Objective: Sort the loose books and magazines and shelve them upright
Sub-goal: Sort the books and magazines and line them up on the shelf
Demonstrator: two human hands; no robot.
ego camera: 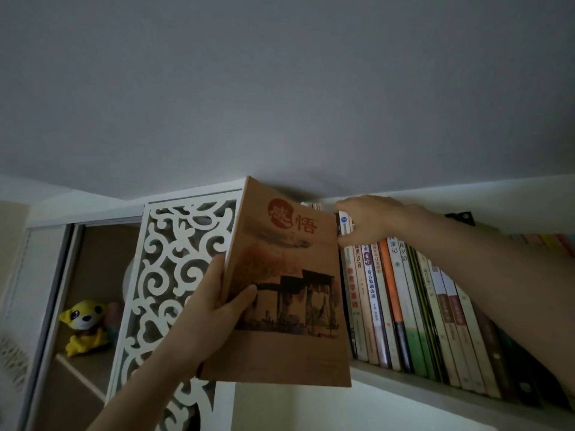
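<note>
A brown book (280,343) with a red seal and an ink drawing on its cover is held upright in front of the shelf's left end. My left hand (217,306) grips its left edge, thumb across the cover. My right hand (370,220) reaches to the top of the row of shelved books (413,309) and curls round the upper ends of the leftmost ones, by a white spine (344,223). These books stand upright, leaning slightly. The brown cover hides the row's left end.
The white shelf board (420,390) runs along under the books. A white carved fretwork panel (174,262) stands left of the shelf. Further left, an open cabinet holds a yellow plush toy (82,328). The ceiling lies close above. A dark bracket (460,217) sits at the upper right.
</note>
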